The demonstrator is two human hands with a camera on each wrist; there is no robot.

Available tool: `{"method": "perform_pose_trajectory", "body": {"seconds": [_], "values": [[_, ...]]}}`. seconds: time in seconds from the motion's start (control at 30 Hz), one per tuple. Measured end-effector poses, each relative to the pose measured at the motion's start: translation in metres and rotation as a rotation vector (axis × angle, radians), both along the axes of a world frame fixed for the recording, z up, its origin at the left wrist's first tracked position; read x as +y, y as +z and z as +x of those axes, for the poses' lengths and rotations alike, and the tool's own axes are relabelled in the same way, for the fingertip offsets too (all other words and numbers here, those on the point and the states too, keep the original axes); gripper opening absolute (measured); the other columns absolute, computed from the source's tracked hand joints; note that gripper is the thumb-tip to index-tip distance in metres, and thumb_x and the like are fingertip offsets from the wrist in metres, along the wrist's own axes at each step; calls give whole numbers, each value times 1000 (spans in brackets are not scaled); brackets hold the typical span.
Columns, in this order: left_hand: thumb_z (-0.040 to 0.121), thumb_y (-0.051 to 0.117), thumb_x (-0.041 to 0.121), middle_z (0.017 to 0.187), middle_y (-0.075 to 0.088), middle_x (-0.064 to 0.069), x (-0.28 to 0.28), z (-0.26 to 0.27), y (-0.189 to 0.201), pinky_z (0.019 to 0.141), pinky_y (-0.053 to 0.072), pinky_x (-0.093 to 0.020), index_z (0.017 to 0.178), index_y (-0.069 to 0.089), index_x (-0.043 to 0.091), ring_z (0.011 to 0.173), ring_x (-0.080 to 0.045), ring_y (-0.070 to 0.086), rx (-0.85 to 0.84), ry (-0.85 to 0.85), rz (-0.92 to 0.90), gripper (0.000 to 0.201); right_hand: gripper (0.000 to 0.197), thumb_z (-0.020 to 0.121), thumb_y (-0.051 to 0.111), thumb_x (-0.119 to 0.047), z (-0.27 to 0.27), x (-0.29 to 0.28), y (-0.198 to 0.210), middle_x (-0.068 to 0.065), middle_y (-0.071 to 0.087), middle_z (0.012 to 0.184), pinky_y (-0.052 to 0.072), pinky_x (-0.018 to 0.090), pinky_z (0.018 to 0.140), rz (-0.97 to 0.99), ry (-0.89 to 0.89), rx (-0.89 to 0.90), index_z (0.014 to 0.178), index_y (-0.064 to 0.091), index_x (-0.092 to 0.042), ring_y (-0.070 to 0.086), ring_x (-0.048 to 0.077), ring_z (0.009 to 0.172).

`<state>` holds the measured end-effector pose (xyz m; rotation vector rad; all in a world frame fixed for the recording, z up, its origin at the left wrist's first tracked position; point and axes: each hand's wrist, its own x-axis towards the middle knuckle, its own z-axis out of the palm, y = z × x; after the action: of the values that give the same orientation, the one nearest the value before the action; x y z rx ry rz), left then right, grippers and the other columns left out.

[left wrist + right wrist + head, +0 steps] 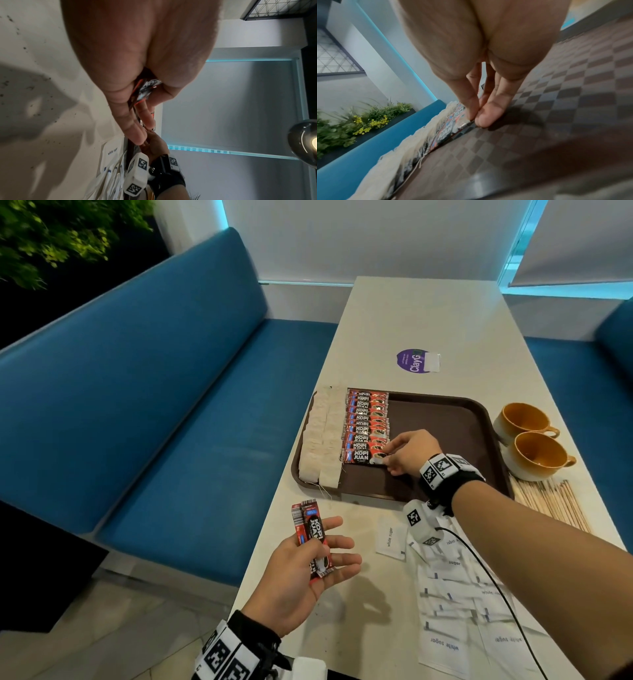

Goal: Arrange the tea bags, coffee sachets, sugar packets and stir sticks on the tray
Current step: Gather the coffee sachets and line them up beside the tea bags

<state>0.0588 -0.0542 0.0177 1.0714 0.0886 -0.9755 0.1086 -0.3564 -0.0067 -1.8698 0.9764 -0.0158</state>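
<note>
A brown tray holds two columns of white tea bags at its left side, with a column of red coffee sachets beside them. My right hand pinches the right end of the nearest sachet, which lies on the tray. In the right wrist view the thumb and fingertips meet at that sachet's edge. My left hand hovers over the table's near left edge, thumb pressed on a few coffee sachets in its palm. White sugar packets and wooden stir sticks lie on the table.
Two orange cups stand right of the tray, just beyond the stir sticks. A purple sticker lies beyond the tray. A blue bench runs along the table's left side. A black cable crosses the sugar packets.
</note>
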Motion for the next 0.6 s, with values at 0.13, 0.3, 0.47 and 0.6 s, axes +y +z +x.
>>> {"method": "perform_pose_trajectory", "body": {"seconds": [0.13,0.3,0.47,0.6], "values": [[100,32,-10,102,69,-26,-2,0,0,81,61,-48,128,62,-1,91,-43,70,1,-6,-2,41,13,79,84,1,3,2,2,17,77,82,65,43,72,-20,18,14,83,74,-6,77,31,78],[100,32,-10,100,70,-26,0,1,3,82,61,-48,127,62,-1,90,-43,70,1,-7,-4,41,14,79,84,2,4,1,3,16,77,83,65,41,72,-16,24,40,83,73,-6,77,28,76],[100,33,-10,102,69,-27,0,1,0,83,61,-49,127,62,-1,91,-44,70,9,-2,-9,41,14,79,84,1,3,0,2,15,77,83,65,41,73,8,-3,40,84,74,-6,77,27,77],[99,33,-11,102,69,-27,1,1,-2,84,61,-50,127,62,-2,91,-44,69,17,3,-21,41,12,80,84,-1,1,-1,4,17,77,83,65,40,72,27,-14,38,85,75,-6,77,26,74]]}}
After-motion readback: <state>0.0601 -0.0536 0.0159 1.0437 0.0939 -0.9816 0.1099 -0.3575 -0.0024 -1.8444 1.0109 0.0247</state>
